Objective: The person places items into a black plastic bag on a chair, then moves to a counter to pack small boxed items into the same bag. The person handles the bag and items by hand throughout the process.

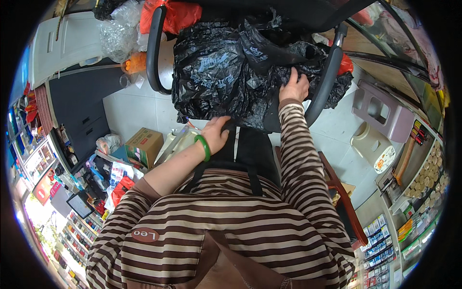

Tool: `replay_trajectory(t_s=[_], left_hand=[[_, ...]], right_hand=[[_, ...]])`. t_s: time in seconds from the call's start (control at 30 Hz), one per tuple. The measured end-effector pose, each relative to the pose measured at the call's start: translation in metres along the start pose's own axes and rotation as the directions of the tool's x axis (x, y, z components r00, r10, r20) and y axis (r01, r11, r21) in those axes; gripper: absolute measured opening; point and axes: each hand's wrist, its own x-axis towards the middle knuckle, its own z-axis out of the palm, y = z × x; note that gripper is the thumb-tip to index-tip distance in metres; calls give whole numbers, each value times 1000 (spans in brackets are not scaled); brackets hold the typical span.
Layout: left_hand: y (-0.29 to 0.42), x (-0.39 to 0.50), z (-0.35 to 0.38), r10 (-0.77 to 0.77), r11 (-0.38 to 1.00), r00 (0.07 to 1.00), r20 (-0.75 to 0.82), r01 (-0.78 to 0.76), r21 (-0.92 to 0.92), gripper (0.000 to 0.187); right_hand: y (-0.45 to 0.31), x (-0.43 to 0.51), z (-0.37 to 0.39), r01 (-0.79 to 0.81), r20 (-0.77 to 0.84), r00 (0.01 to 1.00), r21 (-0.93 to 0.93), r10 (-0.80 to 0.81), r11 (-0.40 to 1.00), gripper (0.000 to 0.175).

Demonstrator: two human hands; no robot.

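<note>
Black plastic bags (213, 68), crumpled and bearing pale writing, lie heaped on the seat of a black armchair in front of me. My right hand (295, 86) rests on the bags' right side, inside the chair's right armrest (326, 79). Its fingertips touch the folds, but I cannot tell whether they grip the plastic. At the front edge of the heap is my left hand (216, 135), wearing a green bangle (203, 148). Those fingers reach the lower rim of the bags, and their hold is unclear. What lies under the plastic is hidden.
The left armrest (156, 54) curves beside the bags. A cardboard box (145, 146) stands at lower left. On the right are a mauve plastic stool (395, 115) and a cream stool (371, 146). A red bag (173, 16) sits behind the chair, by a glass case (397, 32).
</note>
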Motion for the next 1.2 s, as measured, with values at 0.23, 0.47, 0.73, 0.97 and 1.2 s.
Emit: replay_trajectory(t_s=[0.23, 0.47, 0.73, 0.97, 1.2], left_hand=[[8, 66, 17, 355, 630, 832, 425, -549, 549, 51], [-40, 110, -13, 279, 876, 953, 120, -304, 375, 27], [-87, 88, -72, -48, 719, 971, -234, -129, -683, 26], [-83, 82, -70, -44, 751, 966, -254, -135, -646, 25], [-83, 83, -68, -101, 742, 966, -240, -87, -665, 24]], right_hand=[[-4, 0, -4, -164, 379, 916, 48, 134, 985, 101], [23, -40, -7, -15, 233, 972, 191, -30, 982, 69], [6, -60, -5, 228, -167, 965, 155, -202, 961, 54], [-46, -70, 28, 108, 195, 960, 401, -200, 910, 57], [-52, -64, 72, -629, 661, 729, 549, 174, 550, 36]])
